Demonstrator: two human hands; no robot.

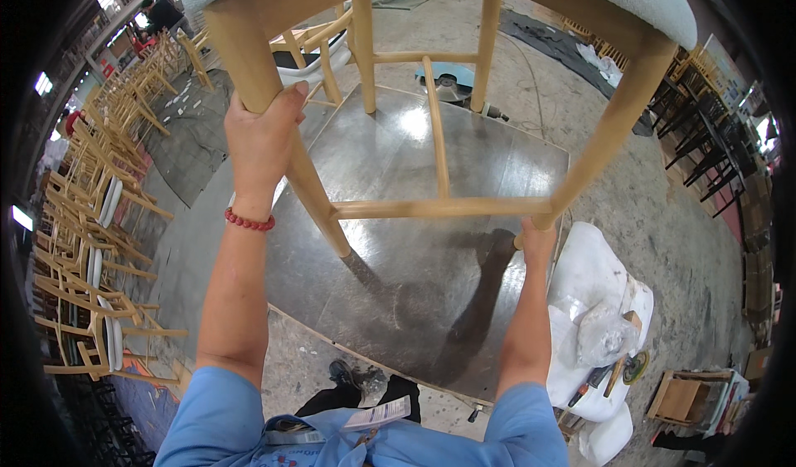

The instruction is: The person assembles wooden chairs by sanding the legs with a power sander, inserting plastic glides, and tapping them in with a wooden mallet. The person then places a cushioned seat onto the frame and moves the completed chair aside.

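Observation:
A light wooden chair [439, 209] with a pale fabric seat stands before me, tilted, over a dark metal-topped table [398, 301]. Around its near left leg, high up by the seat, my left hand [264, 140] is wrapped; a red bead bracelet circles that wrist. Low on the near right leg, by the end of the stretcher bar, my right hand [537, 243] grips, its fingers partly hidden behind the wood. Both far legs reach down toward the tabletop's far edge. The chair's top runs out of the picture.
Another wooden chair [327, 73] stands beyond the table's left side. A blue-and-black device [448, 82] lies past the far edge. To the right, white padding [584, 268] carries a plastic bag [609, 334] and hand tools. Stacked wooden chairs [99, 260] line the left; black chairs [713, 144] stand right.

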